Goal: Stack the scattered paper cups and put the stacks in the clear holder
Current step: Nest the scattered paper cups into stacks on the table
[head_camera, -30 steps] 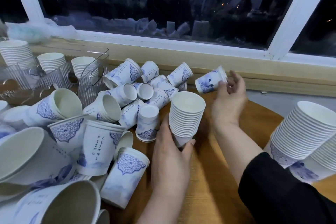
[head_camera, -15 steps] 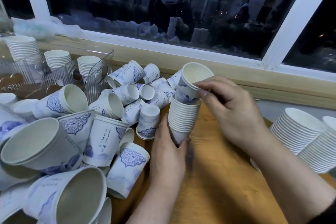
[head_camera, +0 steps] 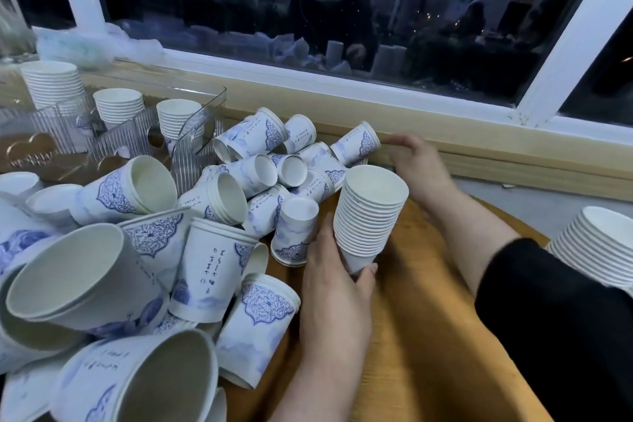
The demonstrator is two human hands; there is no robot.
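Underneath both hands lies a round wooden table (head_camera: 421, 336), with a heap of scattered paper cups (head_camera: 191, 236) spread to the left of the left hand. Beyond that heap, far left of both hands, the clear holder (head_camera: 202, 127) already carries three stacks. Another finished stack (head_camera: 596, 250) lies to the right of the right forearm. The left hand (head_camera: 337, 288) grips the base of an upright stack (head_camera: 370, 216). The right hand (head_camera: 416, 164) reaches past it, fingers touching a lying cup (head_camera: 358, 146); whether it has a grip cannot be told.
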